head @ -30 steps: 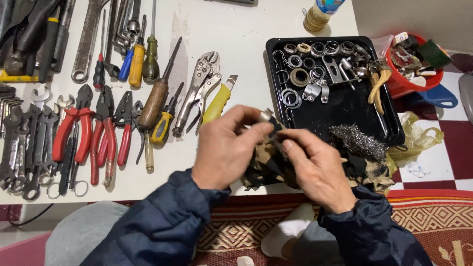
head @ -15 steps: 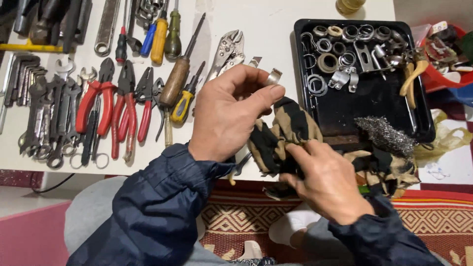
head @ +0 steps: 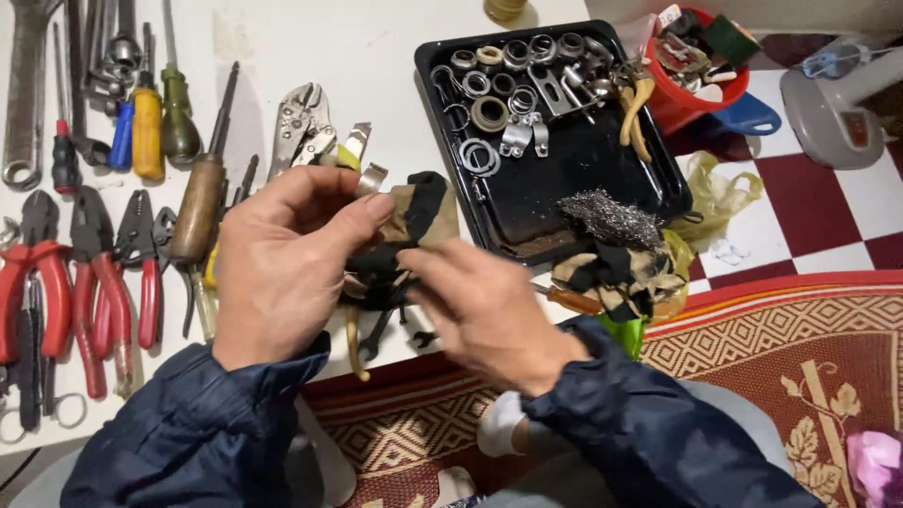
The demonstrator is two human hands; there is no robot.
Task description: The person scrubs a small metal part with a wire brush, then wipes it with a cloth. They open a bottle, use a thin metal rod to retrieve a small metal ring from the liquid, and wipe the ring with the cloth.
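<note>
My left hand (head: 282,273) pinches a small metal clip (head: 373,179) between thumb and fingertips, just over the table edge. My right hand (head: 480,310) is closed on a black-and-tan rag (head: 414,226), bunched up against the clip; its motion blurs the fingers, so I cannot tell exactly how they lie. By my judgement I am wiping the clip, and to do it well I should keep the left pinch firm on one end, leave the other end bare, and draw the rag along it rather than scrub on the spot; then turn the piece to reach the covered side. It is small and smooth, so a slack pinch could let it slip to the floor.

To my right, touching the rag's far corner, sits the black tray (head: 574,174) with rings, washers and brackets in its upper part and a wad of steel wool (head: 609,218) at its near edge. A second rag (head: 621,273) lies just below it. A red tub (head: 701,80) of odds stands beyond the tray. To my left lie locking pliers (head: 299,127), a wooden-handled screwdriver (head: 199,202) and red-handled pliers (head: 38,282).
</note>
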